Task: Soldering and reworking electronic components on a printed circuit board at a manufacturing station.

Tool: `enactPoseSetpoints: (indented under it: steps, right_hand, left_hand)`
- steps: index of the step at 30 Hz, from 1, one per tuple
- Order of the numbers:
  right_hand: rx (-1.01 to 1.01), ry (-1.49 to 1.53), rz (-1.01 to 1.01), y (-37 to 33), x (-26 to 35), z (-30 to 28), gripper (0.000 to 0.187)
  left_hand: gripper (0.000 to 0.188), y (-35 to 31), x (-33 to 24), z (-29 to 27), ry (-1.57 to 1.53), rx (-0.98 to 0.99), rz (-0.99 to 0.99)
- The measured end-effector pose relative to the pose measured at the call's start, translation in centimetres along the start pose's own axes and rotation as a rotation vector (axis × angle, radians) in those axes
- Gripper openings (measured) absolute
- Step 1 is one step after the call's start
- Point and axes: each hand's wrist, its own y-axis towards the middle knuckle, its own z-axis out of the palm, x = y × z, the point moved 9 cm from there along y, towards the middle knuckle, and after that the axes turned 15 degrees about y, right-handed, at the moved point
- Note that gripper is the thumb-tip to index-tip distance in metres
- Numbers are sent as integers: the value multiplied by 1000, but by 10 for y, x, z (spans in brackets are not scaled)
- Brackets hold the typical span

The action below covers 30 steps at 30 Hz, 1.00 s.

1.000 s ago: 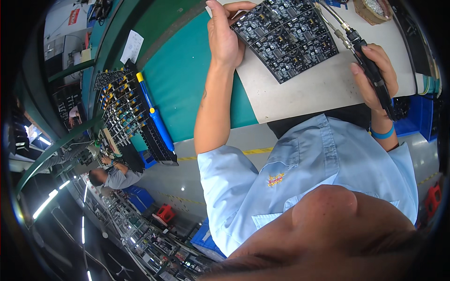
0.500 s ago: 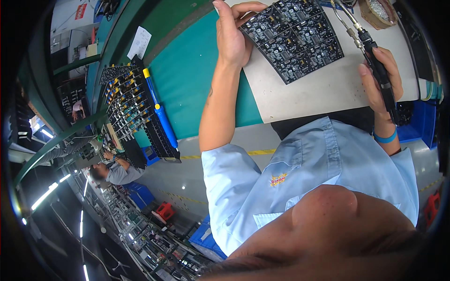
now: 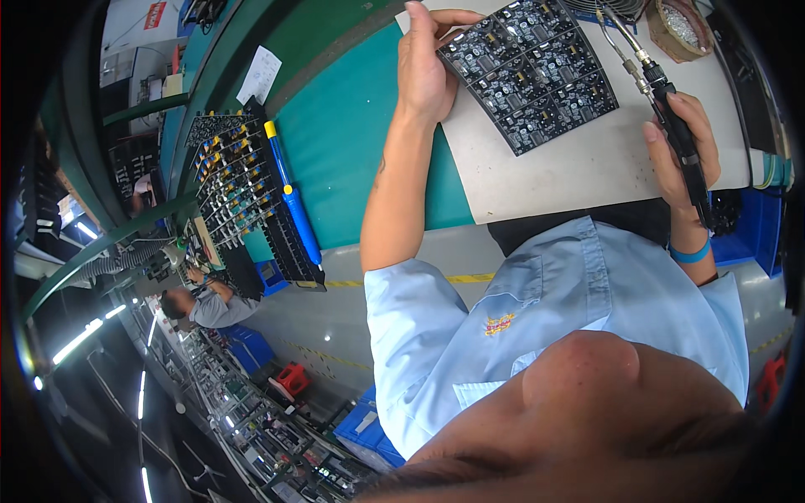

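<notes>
My left hand (image 3: 426,77) grips a black circuit board panel (image 3: 537,80) by its left edge, thumb up and fingers behind it. The panel is divided into several small boards dotted with components, and it is tilted over a pale work mat (image 3: 579,168). In my right hand (image 3: 689,142) is a black-handled soldering iron (image 3: 681,126), with a thin metal feed tube beside its metal shaft. Its front end points away from me, past the panel's right side, close to a coiled metal holder (image 3: 591,7) at the top edge.
A brown container of whitish bits (image 3: 681,29) stands at the far right. On the left of the green bench (image 3: 335,142) lie a blue-and-yellow solder sucker (image 3: 293,201) and a rack of upright boards (image 3: 231,180). A blue bin (image 3: 759,230) sits lower right. Another person (image 3: 210,303) works farther left.
The whole view has shifted slightly to the right. Both hands keep their hold, and the board panel and soldering iron stay nearly in place relative to each other.
</notes>
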Motion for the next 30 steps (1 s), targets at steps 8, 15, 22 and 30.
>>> enactPoseSetpoints:
  steps: [8, 15, 22, 30]
  right_hand:
    - [-8, 0, 15, -1, 1, 0, 45]
    - [-8, 3, 16, 1, 3, -1, 45]
    - [-4, 15, 10, 1, 3, -1, 45]
    - [-11, 17, 63, -2, 0, -2, 44]
  left_hand:
    - [19, -1, -5, 3, 118, 45, 127]
    - [30, -1, -14, -39, 209, 215, -36]
    - [50, 29, -28, -138, -366, -297, 58]
    - [47, 26, -47, -95, -168, -360, 256]
